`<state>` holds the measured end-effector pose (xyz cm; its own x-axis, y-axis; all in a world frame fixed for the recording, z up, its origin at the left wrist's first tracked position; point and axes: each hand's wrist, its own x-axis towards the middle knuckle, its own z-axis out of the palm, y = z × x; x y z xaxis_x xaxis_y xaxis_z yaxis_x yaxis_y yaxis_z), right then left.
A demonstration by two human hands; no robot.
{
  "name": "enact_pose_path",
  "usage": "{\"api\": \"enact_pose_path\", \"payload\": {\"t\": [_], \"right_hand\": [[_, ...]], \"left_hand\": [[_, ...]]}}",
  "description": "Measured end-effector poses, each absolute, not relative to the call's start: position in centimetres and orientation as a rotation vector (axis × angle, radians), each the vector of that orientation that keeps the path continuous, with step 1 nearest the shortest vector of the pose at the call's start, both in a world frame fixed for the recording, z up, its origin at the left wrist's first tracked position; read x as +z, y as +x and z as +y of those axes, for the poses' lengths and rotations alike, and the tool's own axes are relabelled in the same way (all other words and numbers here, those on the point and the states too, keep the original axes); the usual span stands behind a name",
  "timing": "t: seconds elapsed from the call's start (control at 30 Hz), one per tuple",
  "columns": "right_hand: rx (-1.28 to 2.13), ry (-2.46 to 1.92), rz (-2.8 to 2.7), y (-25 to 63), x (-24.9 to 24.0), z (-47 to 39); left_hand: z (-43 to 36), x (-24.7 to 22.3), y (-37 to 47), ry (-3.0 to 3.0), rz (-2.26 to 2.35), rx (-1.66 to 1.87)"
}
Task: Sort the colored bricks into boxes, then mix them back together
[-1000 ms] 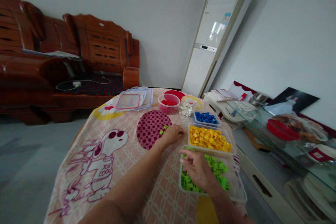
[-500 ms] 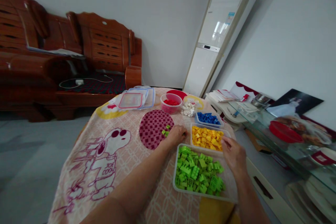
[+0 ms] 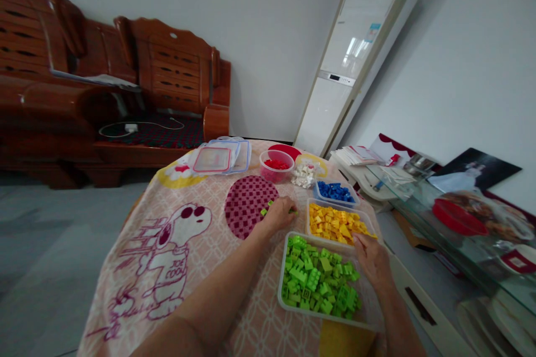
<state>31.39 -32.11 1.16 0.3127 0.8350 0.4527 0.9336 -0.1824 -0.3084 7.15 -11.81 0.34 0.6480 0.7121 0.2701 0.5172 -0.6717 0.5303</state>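
Observation:
My left hand (image 3: pixel 280 214) is closed low over the tablecloth, left of the yellow bricks. A bit of green brick (image 3: pixel 293 212) shows at its fingertips. Beside its knuckles, a few loose green bricks (image 3: pixel 264 211) lie on the checked circle, partly covered by the hand. Fingers pinched together, my right hand (image 3: pixel 372 254) is where the box of yellow bricks (image 3: pixel 330 223) meets the box of green bricks (image 3: pixel 320 276). What its fingertips grip is hidden. The green bricks are heaped toward the left of their clear box.
Blue bricks (image 3: pixel 335 192) fill another box behind the yellow one. White bricks (image 3: pixel 304 175) lie in a pile by a round tub of red bricks (image 3: pixel 276 165). Clear lids (image 3: pixel 213 159) are stacked at the far left. A glass shelf (image 3: pixel 456 228) stands along the right.
My right hand has come down and nearer, from over the yellow bricks to the near edge of their box. My left hand has shifted slightly left, over some loose green bricks.

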Motion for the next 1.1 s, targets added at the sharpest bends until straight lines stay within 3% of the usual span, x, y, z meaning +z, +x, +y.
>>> {"api": "enact_pose_path", "payload": {"t": [0.3, 0.5, 0.73, 1.1], "right_hand": [[-0.266, -2.076, -1.596, 31.0, 1.2, -31.8], [-0.271, -2.082, -1.583, 31.3, 0.8, -31.7], [-0.274, -2.072, -1.58, 31.4, 0.6, -31.7], [-0.291, -2.062, -1.574, 31.5, 0.6, -31.8]], "left_hand": [[-14.7, 6.1, 6.9, 2.288, 0.616, 0.605], [-17.4, 6.3, 8.3, 2.445, 0.34, 0.365], [-17.6, 5.6, 8.8, 2.48, 0.279, 0.344], [-10.8, 4.7, 3.8, 2.376, 0.995, 0.689]]}}
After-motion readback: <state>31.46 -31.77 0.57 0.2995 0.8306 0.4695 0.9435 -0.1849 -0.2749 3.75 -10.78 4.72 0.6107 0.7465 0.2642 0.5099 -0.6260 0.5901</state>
